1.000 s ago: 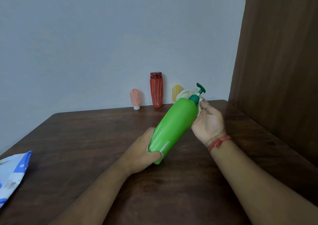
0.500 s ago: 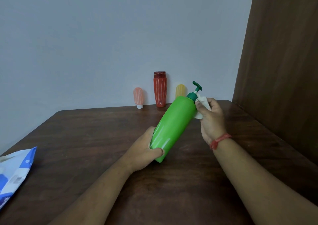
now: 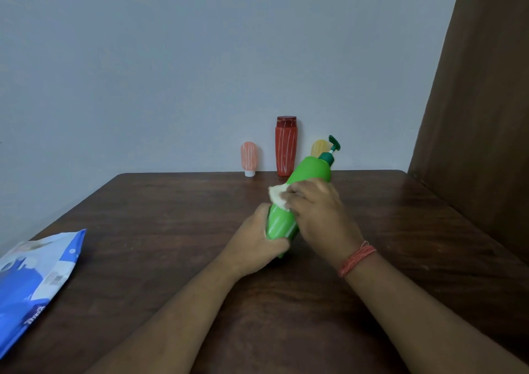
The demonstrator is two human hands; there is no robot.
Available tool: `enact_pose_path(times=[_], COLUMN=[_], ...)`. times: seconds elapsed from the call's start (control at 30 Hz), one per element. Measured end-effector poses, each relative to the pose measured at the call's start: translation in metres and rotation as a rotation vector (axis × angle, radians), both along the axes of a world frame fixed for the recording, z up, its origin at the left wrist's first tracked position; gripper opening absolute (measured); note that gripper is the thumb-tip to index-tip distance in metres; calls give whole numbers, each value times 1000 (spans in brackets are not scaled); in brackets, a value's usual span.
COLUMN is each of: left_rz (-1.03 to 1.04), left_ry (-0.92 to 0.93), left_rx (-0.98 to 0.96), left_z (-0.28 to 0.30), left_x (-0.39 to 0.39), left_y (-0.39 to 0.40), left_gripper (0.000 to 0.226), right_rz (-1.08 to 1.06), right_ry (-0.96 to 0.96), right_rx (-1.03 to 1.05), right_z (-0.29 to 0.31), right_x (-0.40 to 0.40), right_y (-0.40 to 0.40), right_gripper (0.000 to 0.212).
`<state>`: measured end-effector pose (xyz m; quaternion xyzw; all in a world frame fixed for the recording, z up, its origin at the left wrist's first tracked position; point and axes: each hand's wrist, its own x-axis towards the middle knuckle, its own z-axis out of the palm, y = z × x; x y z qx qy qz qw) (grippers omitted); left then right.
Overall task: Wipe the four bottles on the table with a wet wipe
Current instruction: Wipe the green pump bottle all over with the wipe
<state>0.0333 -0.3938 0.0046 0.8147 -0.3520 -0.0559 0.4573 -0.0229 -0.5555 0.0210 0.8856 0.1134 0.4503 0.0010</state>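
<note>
**Green bottle tilted, mid-wipe**

The green bottle (image 3: 297, 196) is held above the table (image 3: 171, 230), near its middle; its long axis leans up and away to the right, pump (image 3: 332, 147) highest, base towards the person; the left hand (image 3: 254, 247) curls round the base, the right hand (image 3: 317, 210) presses the wipe (image 3: 277, 194) onto the body, fingers curled over it; smooth glossy plastic, so likely slippery when wet, stiff and probably light; the base looks the safest hold, away from the pump; red bottle (image 3: 286, 147), pink bottle (image 3: 248, 157) and yellow bottle (image 3: 318, 148) stand upright by the wall; a wipe pack (image 3: 37, 285) lies far left.
</note>
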Motion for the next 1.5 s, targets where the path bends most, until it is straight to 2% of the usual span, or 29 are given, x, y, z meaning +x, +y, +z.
enact_pose_path(times=[0.07, 0.2, 0.27, 0.33, 0.5, 0.63, 0.77, 0.83, 0.9, 0.97, 1.1, 1.2, 1.27, 1.37, 1.5], left_rz=[-2, -5, 2, 11, 17, 28, 8, 18, 28, 29, 30, 36, 32, 33, 2], left_ry=[-45, -45, -69, -105, -79, -105, -72, -62, -71, -74, -10, -12, 15, 142, 308], left_rx=[23, -26, 2, 47, 0, 53, -56, -57, -7, 9, -55, -36, -62, -193, -333], left_z=[0, -2, -1, -1, 1, 1, -2, -2, -2, -2, -2, -2, -3, -4, -5], left_x=[-1, -3, -3, -3, -7, -5, -4, -3, -1, 0, 1, 4, 5, 8, 6], left_y=[0, 0, -1, -2, 0, -1, 1, 0, -1, -1, 1, 1, 2, 3, 2], left_gripper=[56, 61, 64, 61, 74, 66, 65, 58, 55, 55, 54, 47, 45, 41, 35], right_rz=[-102, -19, -105, -202, -18, -129, 39, 10, -75, -52, 56, -24, 21, 130, 68], right_ry=[-4, 109, 93, 93, 213, 168, 235, 216, 169, 162, 189, 71, 76, 85, -41], right_rx=[45, -49, -24, 62, 18, 142, 49, 28, 105, 165, 99, 277, 339, 314, 499], right_z=[3, 5, 10, 12, 8, 10, 7, 8, 8, 6, 0, -3, -6, -10, -8], right_x=[-1, -5, -5, -6, -11, -10, -14, -13, -11, -12, -12, -5, -6, -7, -2], right_y=[0, 16, 14, 10, 20, 15, 24, 22, 16, 13, 14, 4, 5, 11, 8], right_gripper=[30, 32, 26, 28, 29, 32, 26, 25, 28, 28, 22, 21, 18, 17, 19])
